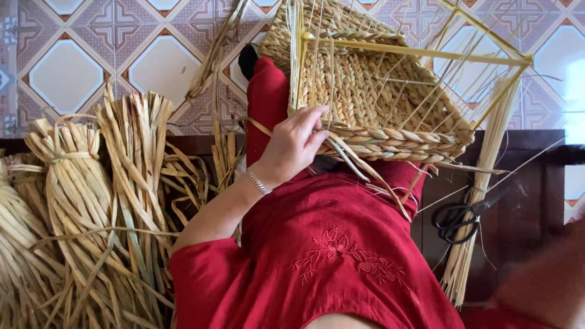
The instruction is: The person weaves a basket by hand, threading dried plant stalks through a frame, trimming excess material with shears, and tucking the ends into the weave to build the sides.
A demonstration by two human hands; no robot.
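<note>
Left hand (pixel 292 146) (wrist bent) fingers pinch basket (pixel 365 91) rim.

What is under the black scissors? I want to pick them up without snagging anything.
The black scissors lie on a bundle of thin pale straw stalks, over a dark wooden surface. The stalks directly beneath the handles are covered.

1 cam only, head-worn, looking steeply down over the person's lap onto the tiled floor (pixel 67 73). Close range: lap and half-woven basket (pixel 365 91) fill centre frame, left hand (pixel 292 146) approx mid-pic. Straw bundles (pixel 79 201) at left edge, scissors (pixel 457 219) right. No 2nd view, so no overlap.
</note>
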